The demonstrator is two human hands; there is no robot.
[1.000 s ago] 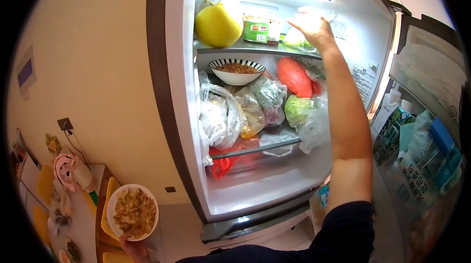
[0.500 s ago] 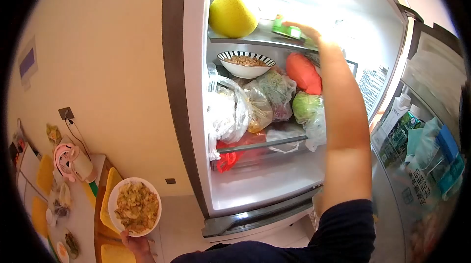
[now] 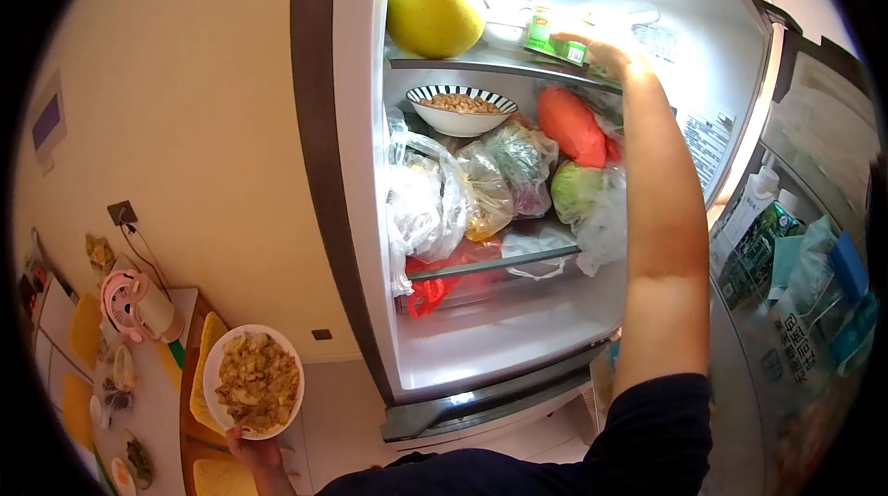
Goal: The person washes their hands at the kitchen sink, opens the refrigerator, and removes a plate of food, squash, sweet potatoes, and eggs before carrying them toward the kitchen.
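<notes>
My left hand (image 3: 258, 451) grips the lower rim of a white bowl (image 3: 213, 374) filled with chopped, yellow-brown cooked food (image 3: 257, 383). The bowl is held level, outside the fridge at the lower left. My right hand (image 3: 601, 45) reaches up to the fridge's upper shelf (image 3: 499, 60), its fingers over a small green-and-white pack (image 3: 543, 32) at the shelf's front edge. Glare hides part of these fingers. Left of the pack sits a large yellow pomelo (image 3: 435, 17). Below, a striped bowl of peanuts (image 3: 462, 120) rests above bagged food.
Plastic bags (image 3: 421, 205), a red bag (image 3: 572, 126) and a bagged green vegetable (image 3: 575, 191) crowd the lower shelf. The open fridge door (image 3: 749, 357) stands right, with cartons and packets. At lower left are a table (image 3: 157, 404), yellow-cushioned chairs (image 3: 208, 376) and a pink fan (image 3: 125, 305).
The right hand and the green pack have shifted slightly right and up in view, and the pack looks sharper. The view has tilted a little. The left hand still holds the bowl.
</notes>
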